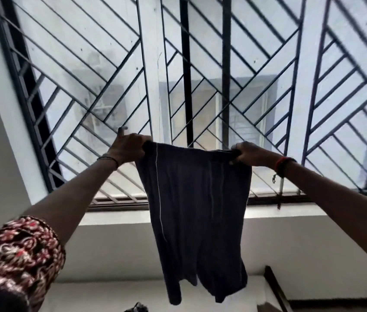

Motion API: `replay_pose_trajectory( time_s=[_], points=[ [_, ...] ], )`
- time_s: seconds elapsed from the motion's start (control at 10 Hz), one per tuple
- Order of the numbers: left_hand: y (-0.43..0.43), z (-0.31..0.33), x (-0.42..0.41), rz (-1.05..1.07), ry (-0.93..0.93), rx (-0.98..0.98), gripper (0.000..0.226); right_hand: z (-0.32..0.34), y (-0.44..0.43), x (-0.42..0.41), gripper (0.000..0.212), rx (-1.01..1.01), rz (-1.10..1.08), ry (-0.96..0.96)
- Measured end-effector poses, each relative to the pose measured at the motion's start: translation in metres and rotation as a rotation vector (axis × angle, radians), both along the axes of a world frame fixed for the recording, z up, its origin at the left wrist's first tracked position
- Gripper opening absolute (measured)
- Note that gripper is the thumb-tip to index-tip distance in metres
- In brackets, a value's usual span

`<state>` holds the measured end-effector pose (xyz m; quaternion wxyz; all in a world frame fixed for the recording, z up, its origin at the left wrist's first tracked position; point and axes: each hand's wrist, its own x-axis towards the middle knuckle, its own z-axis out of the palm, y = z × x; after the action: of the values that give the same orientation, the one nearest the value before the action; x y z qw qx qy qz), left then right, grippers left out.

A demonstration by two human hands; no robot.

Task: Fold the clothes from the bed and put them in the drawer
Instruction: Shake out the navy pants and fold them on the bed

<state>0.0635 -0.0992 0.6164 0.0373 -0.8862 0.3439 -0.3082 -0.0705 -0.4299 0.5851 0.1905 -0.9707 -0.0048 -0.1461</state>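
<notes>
High before the grilled window (pixel 200 75), the left hand (pixel 128 146) and right hand (pixel 251 152), well apart, each gripped a waistband corner of white-striped dark navy cloth shorts (pixel 196 199). They hung limp and looked light, so the waistband seemed the surest hold. Neither bed nor drawer could be made out.

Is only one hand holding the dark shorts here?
No: the left hand and the right hand each grip one waistband end of the dark shorts.
</notes>
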Motion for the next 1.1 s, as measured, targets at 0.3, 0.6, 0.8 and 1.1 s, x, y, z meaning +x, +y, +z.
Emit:
replay_pose_trajectory(
  time_s=[0.3,0.6,0.8,1.1],
  points=[
    [-0.059,0.066,-0.027,-0.167,0.085,-0.057,0.046,0.045,-0.044,-0.069,0.070,0.361,0.316,0.207],
    [-0.070,0.079,-0.051,-0.305,0.355,-0.107,0.050,0.048,-0.045,-0.089,0.016,0.327,0.109,0.231],
    [-0.075,0.084,-0.028,-0.308,0.399,-0.040,0.031,0.043,-0.044,-0.094,0.015,0.053,-0.065,0.219],
    [-0.067,0.090,-0.012,-0.262,0.289,0.077,0.030,0.041,-0.051,-0.110,0.043,-0.012,-0.153,0.116]
  ],
)
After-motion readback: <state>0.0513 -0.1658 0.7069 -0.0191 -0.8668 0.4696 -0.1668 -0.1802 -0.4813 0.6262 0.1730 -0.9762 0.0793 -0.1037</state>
